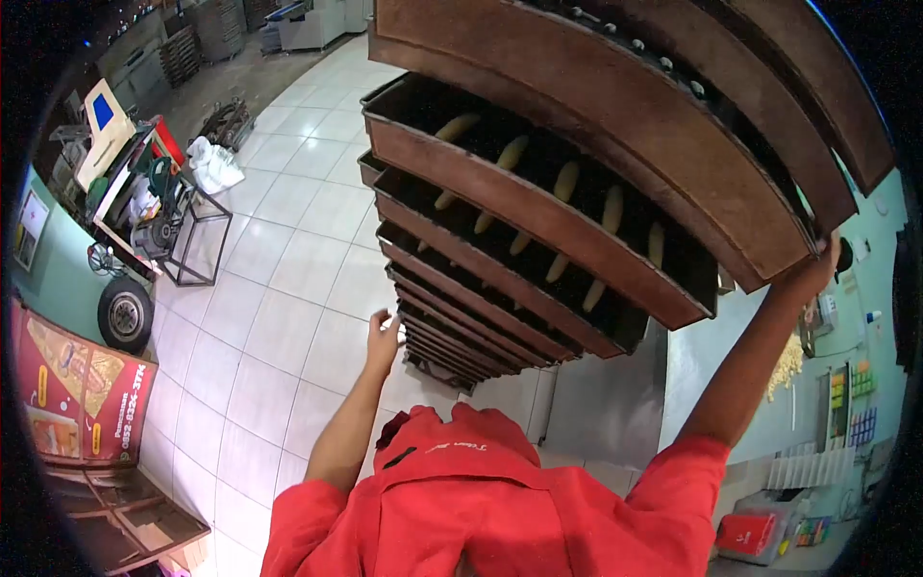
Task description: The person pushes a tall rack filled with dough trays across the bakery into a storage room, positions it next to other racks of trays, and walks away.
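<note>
A tall stack of rust-brown baking trays (538,207) stands before me, reaching from the floor to above my head. Pale, elongated dough pieces (565,181) lie in rows on the dark tray bottoms. My right hand (817,272) grips the right end corner of an upper tray (586,115), its fingers partly hidden by the edge. Lower down, my left hand (384,335) is beside the stack's left side, fingers loosely curled and apart, with nothing visible in it.
A metal-topped table (731,356) stands right of the stack, with pale yellow pieces (786,367) on it. On the left are a black metal frame stand (197,236), a wheel (125,314), a red banner (82,385) and a wooden crate (135,510). White tiles cover the floor.
</note>
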A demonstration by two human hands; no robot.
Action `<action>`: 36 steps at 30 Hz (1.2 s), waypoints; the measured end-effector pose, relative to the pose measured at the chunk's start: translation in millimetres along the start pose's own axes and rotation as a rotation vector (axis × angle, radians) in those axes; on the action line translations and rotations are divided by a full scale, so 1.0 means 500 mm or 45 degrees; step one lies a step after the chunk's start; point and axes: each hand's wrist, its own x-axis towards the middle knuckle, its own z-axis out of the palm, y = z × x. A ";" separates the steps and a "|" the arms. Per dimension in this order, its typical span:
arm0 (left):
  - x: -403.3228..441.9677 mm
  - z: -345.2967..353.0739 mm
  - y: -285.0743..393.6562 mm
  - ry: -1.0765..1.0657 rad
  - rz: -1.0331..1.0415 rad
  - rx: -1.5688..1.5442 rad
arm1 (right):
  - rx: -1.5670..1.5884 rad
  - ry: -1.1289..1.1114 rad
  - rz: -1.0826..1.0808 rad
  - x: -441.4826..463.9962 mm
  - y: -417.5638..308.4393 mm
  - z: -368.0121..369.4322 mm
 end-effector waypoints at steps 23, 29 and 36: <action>0.205 0.051 -0.053 0.052 0.211 0.050 | -0.219 -0.747 0.712 -0.741 0.026 0.044; 0.056 0.072 0.004 0.004 -0.030 -0.126 | -0.675 -0.889 0.614 -0.789 0.104 -0.028; -0.040 0.060 -0.040 -0.301 -0.489 -0.137 | -0.710 -0.968 0.574 -0.851 0.286 -0.137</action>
